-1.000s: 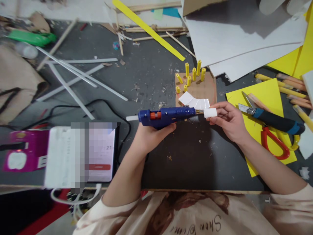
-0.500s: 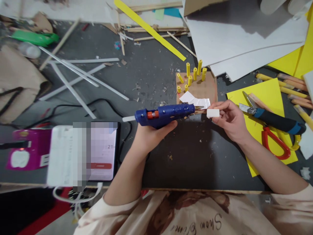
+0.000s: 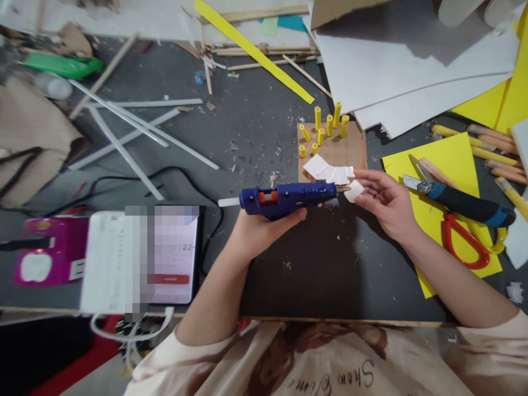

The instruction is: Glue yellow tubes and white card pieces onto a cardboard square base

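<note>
My left hand (image 3: 258,228) grips a blue glue gun (image 3: 289,197) lying sideways, its metal tip pointing right. My right hand (image 3: 385,201) pinches a small white piece (image 3: 353,191) right at that tip. Just behind them a brown cardboard square (image 3: 348,148) carries several upright yellow tubes (image 3: 328,125) and a curved row of white pieces (image 3: 330,171).
Red-handled scissors (image 3: 464,242) and a blue-black utility knife (image 3: 457,201) lie on yellow paper (image 3: 447,159) at right. White sheets (image 3: 412,71) are stacked behind. A phone (image 3: 165,256), magenta box (image 3: 45,253), black cable (image 3: 173,173) and white strips (image 3: 132,132) lie at left.
The glue gun has shifted right, bringing its tip against the white piece, which my right hand has tilted and drawn toward it.
</note>
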Demonstrator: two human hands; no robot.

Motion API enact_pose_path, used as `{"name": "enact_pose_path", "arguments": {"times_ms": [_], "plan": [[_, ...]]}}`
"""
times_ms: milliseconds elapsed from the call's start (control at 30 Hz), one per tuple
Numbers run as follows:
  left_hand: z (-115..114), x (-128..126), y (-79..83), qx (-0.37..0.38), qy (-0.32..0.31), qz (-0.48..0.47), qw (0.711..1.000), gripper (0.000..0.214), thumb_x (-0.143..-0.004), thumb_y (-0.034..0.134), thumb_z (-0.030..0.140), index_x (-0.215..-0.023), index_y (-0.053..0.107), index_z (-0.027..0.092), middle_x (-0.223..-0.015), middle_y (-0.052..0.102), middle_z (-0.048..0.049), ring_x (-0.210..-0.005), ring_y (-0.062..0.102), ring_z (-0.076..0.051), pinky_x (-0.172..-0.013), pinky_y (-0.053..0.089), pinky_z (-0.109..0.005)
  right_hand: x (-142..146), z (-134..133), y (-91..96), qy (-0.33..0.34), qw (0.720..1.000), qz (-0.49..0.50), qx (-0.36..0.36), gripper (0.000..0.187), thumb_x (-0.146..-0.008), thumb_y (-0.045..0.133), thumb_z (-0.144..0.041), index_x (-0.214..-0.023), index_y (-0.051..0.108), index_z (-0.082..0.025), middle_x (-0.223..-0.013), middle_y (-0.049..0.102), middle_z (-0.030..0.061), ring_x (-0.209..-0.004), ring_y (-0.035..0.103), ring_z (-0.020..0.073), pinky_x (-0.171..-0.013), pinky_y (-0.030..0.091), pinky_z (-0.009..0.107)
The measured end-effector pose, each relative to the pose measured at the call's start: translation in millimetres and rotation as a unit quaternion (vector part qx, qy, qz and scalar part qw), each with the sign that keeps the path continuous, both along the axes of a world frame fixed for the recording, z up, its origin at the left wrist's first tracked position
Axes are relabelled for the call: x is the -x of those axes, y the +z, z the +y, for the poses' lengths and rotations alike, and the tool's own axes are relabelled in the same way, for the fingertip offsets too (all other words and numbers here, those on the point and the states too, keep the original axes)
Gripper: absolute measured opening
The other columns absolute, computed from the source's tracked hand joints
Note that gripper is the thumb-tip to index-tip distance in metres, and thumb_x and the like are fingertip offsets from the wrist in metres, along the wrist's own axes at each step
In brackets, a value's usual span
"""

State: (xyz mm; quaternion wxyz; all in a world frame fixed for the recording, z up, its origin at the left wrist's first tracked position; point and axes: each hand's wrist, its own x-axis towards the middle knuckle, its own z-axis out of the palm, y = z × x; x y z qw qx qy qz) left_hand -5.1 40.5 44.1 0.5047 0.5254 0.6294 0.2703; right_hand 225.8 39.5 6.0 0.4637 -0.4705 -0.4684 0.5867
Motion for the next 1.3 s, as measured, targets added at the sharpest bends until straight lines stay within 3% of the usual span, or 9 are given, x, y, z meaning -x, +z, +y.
{"name": "enact_pose_path", "arguments": {"times_ms": [133, 567, 800, 1300], "plan": [[-1.1, -2.6, 0.8, -0.002, 0.001, -0.003, 1.0, 0.02, -0.061, 0.068, 0.037, -0.059, 0.064, 0.017, -0.056, 0.061, 0.0004, -0.054, 0.055, -0.014, -0.052, 0.049, -0.024, 1.5, 0.1, 2.6, 0.001, 1.0, 0.0, 0.005, 0.026, -0.072, 0.081, -0.036, -0.088, 0.067, -0.022, -0.077, 0.069, -0.0024, -0.072, 0.066, 0.0087, -0.07, 0.055, 0.021], [-7.4, -0.3, -6.5, -0.011, 0.0, 0.039, 0.999, 0.023, -0.064, 0.067, 0.042, -0.061, 0.063, 0.02, -0.057, 0.061, -0.0006, -0.069, 0.064, -0.021, -0.059, 0.053, -0.027, 3.2, 1.2, 5.0, 0.013, 1.0, -0.006, 0.015, 0.027, -0.071, 0.081, -0.04, -0.086, 0.069, -0.021, -0.073, 0.071, -0.0019, -0.065, 0.066, 0.0095, -0.065, 0.055, 0.023], [-7.0, -1.4, -5.9, -0.014, -0.003, 0.065, 0.998, 0.026, -0.064, 0.066, 0.042, -0.052, 0.054, 0.022, -0.048, 0.052, 0.0018, -0.061, 0.06, -0.019, -0.058, 0.053, -0.027, 3.3, 1.4, 5.6, 0.016, 1.0, 0.003, 0.013, 0.025, -0.071, 0.081, -0.037, -0.085, 0.068, -0.021, -0.071, 0.07, -0.0024, -0.063, 0.066, 0.0089, -0.063, 0.055, 0.022], [-3.5, -2.8, -3.4, -0.026, -0.001, 0.071, 0.997, 0.025, -0.064, 0.061, 0.038, -0.049, 0.049, 0.023, -0.047, 0.047, 0.0028, -0.051, 0.05, -0.015, -0.052, 0.046, -0.026, 1.0, 0.3, 4.3, 0.012, 1.0, -0.014, 0.015, 0.028, -0.072, 0.08, -0.041, -0.087, 0.069, -0.022, -0.074, 0.072, -0.0012, -0.067, 0.068, 0.0104, -0.064, 0.056, 0.023]]}}
